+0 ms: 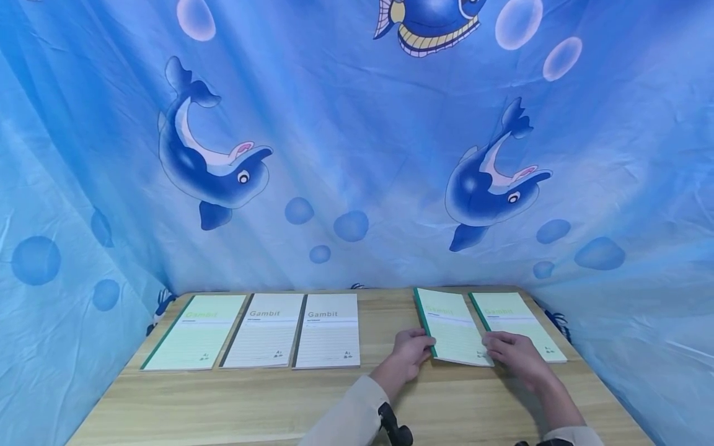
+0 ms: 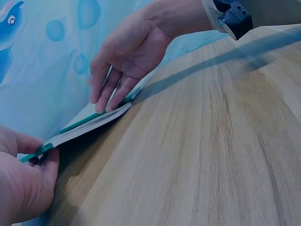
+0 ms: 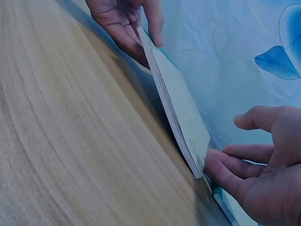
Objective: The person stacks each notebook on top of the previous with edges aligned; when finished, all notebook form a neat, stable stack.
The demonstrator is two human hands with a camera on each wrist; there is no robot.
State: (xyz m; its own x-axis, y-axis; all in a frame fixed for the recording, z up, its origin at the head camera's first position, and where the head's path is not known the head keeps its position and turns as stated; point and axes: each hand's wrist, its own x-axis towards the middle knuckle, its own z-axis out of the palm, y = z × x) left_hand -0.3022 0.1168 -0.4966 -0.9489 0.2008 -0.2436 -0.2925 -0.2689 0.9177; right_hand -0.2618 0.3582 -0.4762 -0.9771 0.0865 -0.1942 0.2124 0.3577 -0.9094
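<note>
A dolphin-print curtain hangs behind a wooden bench where three notebooks lie side by side at left and a fourth notebook at far right. Just beside the fourth, a tilted notebook has its near edge raised; the left hand pinches its green spine, while the right hand touches the opposite near corner with extended fingers.

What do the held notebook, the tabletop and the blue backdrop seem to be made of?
Held notebook: apparently paper, matte; layered page edges show.
Tabletop: wood or wood-look laminate, smooth, with grain streaks.
Blue backdrop: perhaps fabric or plastic, slightly shiny, creased.
</note>
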